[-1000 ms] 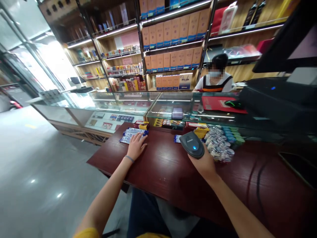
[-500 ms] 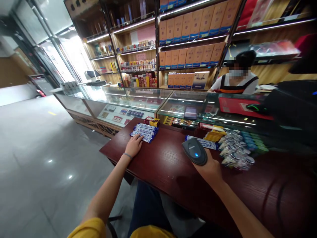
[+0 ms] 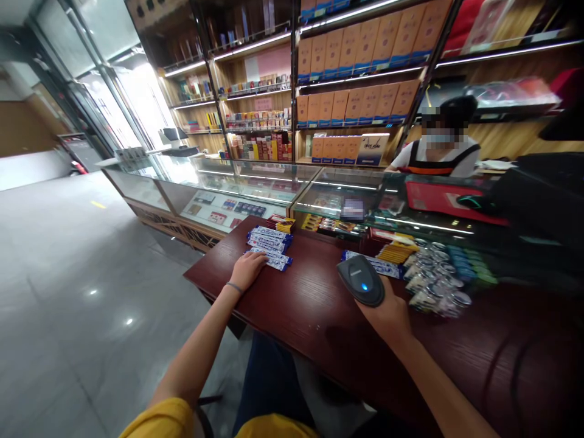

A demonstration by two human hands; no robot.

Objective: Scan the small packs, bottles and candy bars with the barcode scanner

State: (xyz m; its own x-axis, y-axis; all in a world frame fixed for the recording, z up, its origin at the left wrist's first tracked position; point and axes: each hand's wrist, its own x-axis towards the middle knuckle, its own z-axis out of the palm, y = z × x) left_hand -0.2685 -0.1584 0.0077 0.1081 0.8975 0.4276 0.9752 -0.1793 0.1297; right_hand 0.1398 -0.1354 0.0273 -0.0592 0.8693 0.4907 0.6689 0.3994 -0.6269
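My left hand [image 3: 249, 271] rests at the left end of a long, slim blue-and-white packet [image 3: 278, 261] on the dark red table. Its fingers are bent over that packet and cover its end. Just beyond lies a row of matching packets [image 3: 269, 237]. In my right hand [image 3: 390, 310] is a dark barcode scanner [image 3: 362, 281] with a lit blue light, held above the table. Partly behind the scanner lie more blue-and-white packets [image 3: 387, 267].
Yellow packs [image 3: 396, 250], clear silver-lidded containers [image 3: 433, 280] and blue and green rolls [image 3: 465, 261] stand at right. Small boxes [image 3: 283, 225] sit at the table's far edge. A glass display counter [image 3: 255, 182] lies beyond, with a masked person [image 3: 440, 149] behind it.
My left hand has drawn the nearest packet toward me, so a gap shows between it and the row. The fingers are more bent. My right hand and the scanner have barely moved.
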